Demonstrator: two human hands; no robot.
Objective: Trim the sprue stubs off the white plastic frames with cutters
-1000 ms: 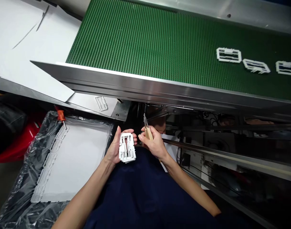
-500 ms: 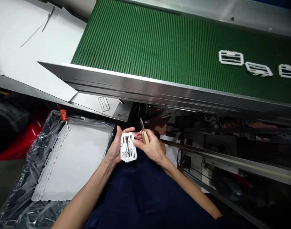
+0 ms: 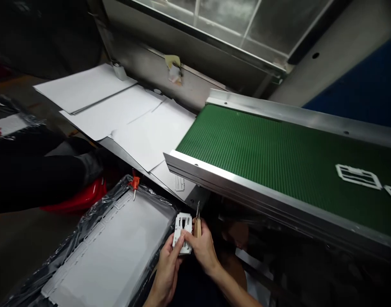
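My left hand (image 3: pixel 169 256) grips a small stack of white plastic frames (image 3: pixel 179 222), its thumb across the lower front. The frames stand upright and have long slots through them. My right hand (image 3: pixel 204 245) is closed around the pale handle of a wooden-handled knife (image 3: pixel 198 228), whose thin blade points up and away from me. The right thumb also presses on the stack, close to the left thumb. Part of the right fingers is hidden behind the handle and the frames.
A green conveyor belt (image 3: pixel 246 140) with metal side rails carries white frames (image 3: pixel 358 175) at the right. White sheets (image 3: pixel 144 128) cover a bench ahead. At the left, a plastic-lined box (image 3: pixel 109 247) holds a row of frames; an orange-handled tool (image 3: pixel 135 183) stands at its edge.
The view has swung left and up, so the belt lies further right and more bench shows. My left thumb has moved onto the front of the stack. Both hands keep their hold.
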